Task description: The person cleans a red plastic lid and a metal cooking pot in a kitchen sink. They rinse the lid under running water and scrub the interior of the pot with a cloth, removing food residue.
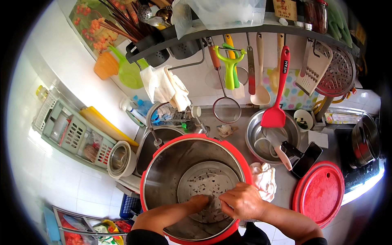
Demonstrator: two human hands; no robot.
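Note:
A deep steel-lined bucket [162, 171] with a red rim stands open right in front of me. Dark bits and some clear patches lie scattered over its round bottom [199, 174]. My left hand [200, 202] reaches down inside, over the bottom, its fingertips blurred. Curled fingers make my right hand [243, 200] look like a loose fist, above the bucket's right inner side. Between the two hands is a pale, blurred patch; whether either one grips something there is not clear. The bucket's round red lid [323, 194] lies on the counter to the right.
A steel basin [251, 144] holds a cleaver and other utensils; a red spatula [277, 113] hangs above it. Near it lie a phone [307, 159] and a white cloth [264, 180]. A sink [145, 156] with a faucet is behind the bucket's left side. Black pots [366, 141] stand on the cooktop.

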